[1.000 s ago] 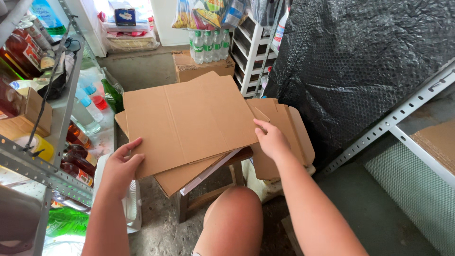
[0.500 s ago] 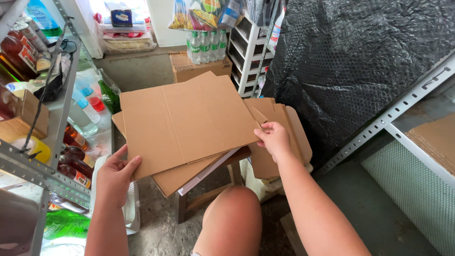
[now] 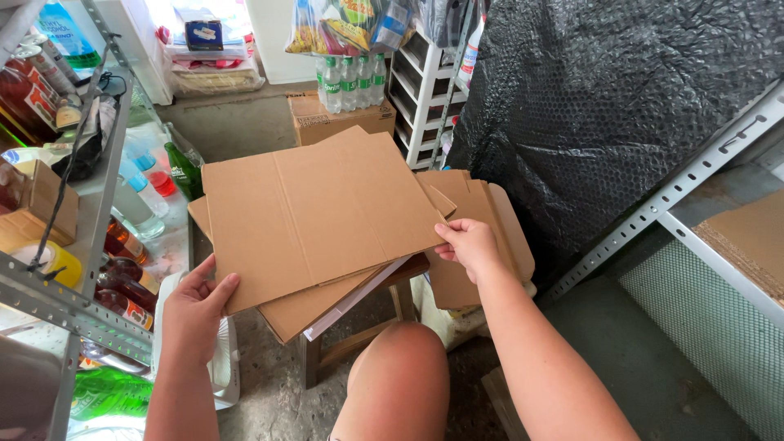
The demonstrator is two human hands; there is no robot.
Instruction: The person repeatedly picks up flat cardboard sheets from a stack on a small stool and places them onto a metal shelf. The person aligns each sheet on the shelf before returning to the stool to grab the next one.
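From the head camera, a flat, creased sheet of brown corrugated cardboard (image 3: 318, 216) lies on top of more flattened brown cardboard sheets (image 3: 306, 306) stacked on a small wooden stool (image 3: 359, 327). The left hand (image 3: 196, 310) pinches the top sheet's near left corner, thumb on top. The right hand (image 3: 467, 245) grips its right edge, fingers curled; how tightly is hard to tell. Further folded cardboard pieces (image 3: 482, 220) lie just beside the right hand. A grey metal shelf rack (image 3: 82, 245) with bottles stands at the left.
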